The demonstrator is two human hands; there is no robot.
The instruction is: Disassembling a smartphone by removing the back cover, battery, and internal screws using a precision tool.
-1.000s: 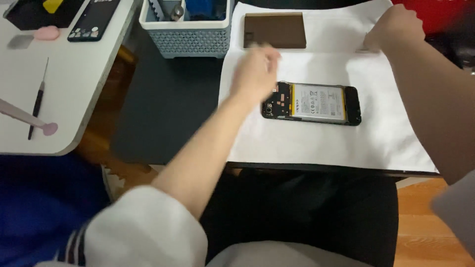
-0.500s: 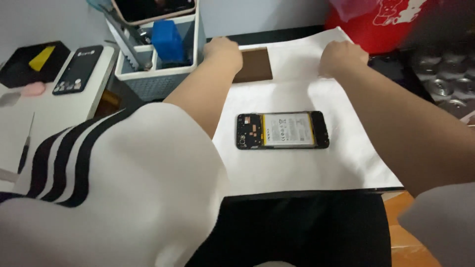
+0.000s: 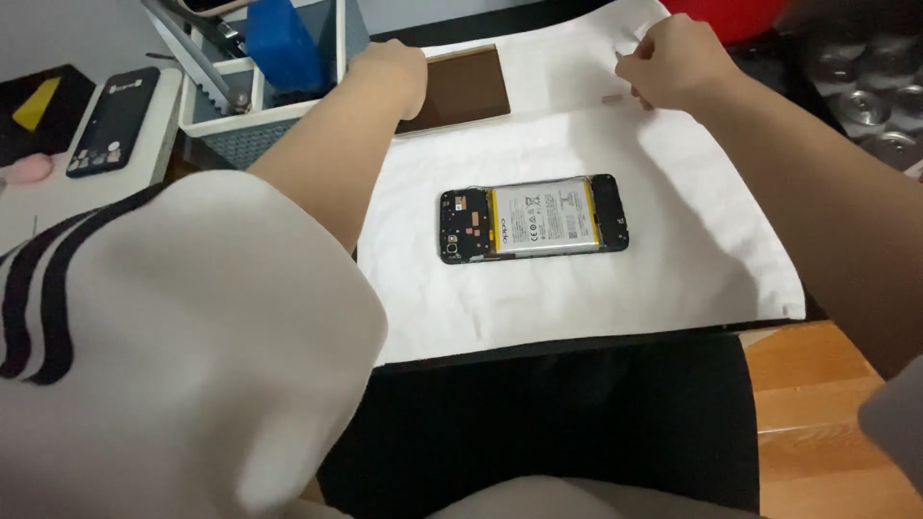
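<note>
- Right hand (image 3: 673, 62) pinches the far right edge of a white sheet (image 3: 596, 288), fingers closed on the paper near its top corner.
- Left hand (image 3: 394, 72) reaches to the sheet's far left corner, beside a brown rectangular panel (image 3: 460, 88). It looks curled over the edge there, but from this angle I cannot tell whether it grips the paper or only rests on it.
- An opened phone (image 3: 535, 219) lies flat on the middle of the white sheet, between the two forearms and well apart from both hands. Its long side runs left to right.
- The phone's back cover is off. A large pale battery with a yellowish border fills most of the body, printed with small markings. Dark circuit parts and a small round camera lens sit at the left end, a narrow black strip at the right end, and a black frame runs around the whole.
- The sheet is creased and covers a dark work surface whose near edge shows below the paper.
- A white sleeve with black stripes (image 3: 144, 336) fills the lower left.
- At upper left stands a grey basket-style organiser (image 3: 226, 130) holding a blue block (image 3: 284, 43) and tools.
- Further left, a dark phone case (image 3: 113, 120) lies on a pale table.
</note>
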